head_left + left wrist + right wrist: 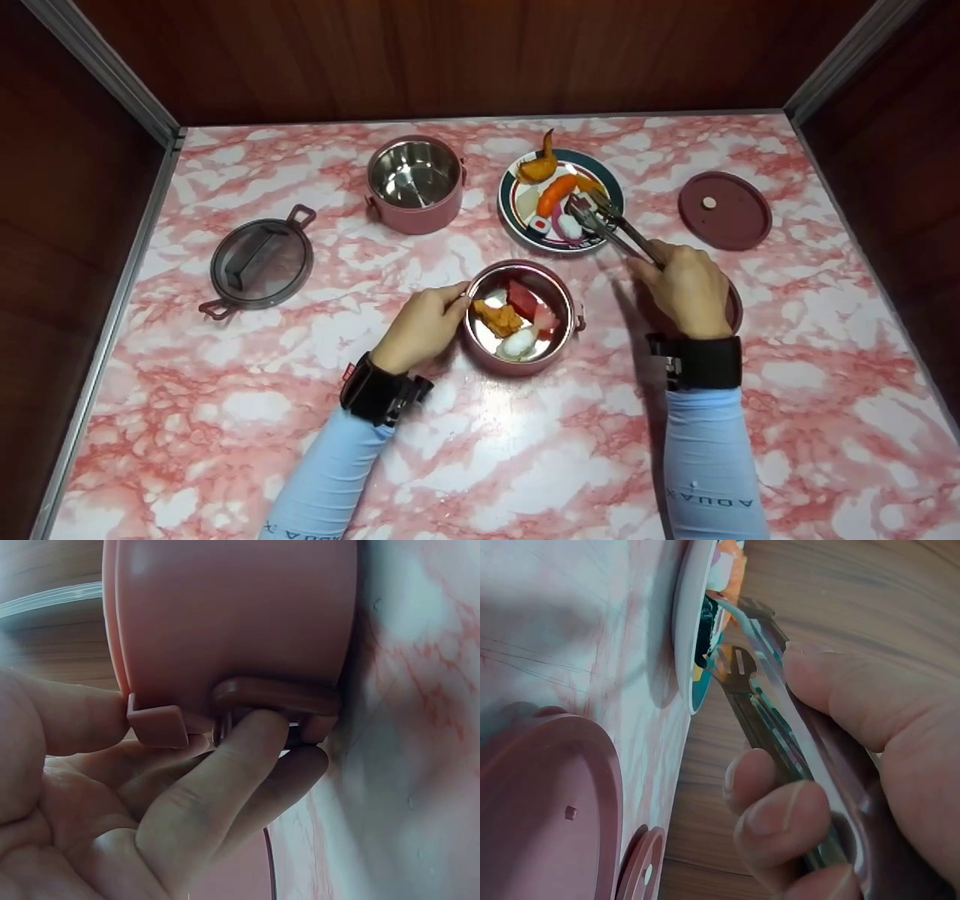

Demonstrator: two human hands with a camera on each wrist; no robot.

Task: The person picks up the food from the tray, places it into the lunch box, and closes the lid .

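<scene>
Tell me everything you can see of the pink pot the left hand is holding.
The pink pot is round, with a smooth pink outside and a shiny, metal-looking inside. It stands upright, uncovered, near the middle of the marbled table. The left hand grips one side, where a small tab and a darker handle show; another fitting juts out opposite. Inside lie a brown, fried-looking piece, a red piece, a pink piece and a white piece.

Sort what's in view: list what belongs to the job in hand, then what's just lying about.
Apparently in use:
left hand, gripping front pot
right hand, holding tongs
plate
food pieces

Seemingly lying about:
rear pot
grey lid
far-right lid
lid partly hidden behind right hand
</scene>
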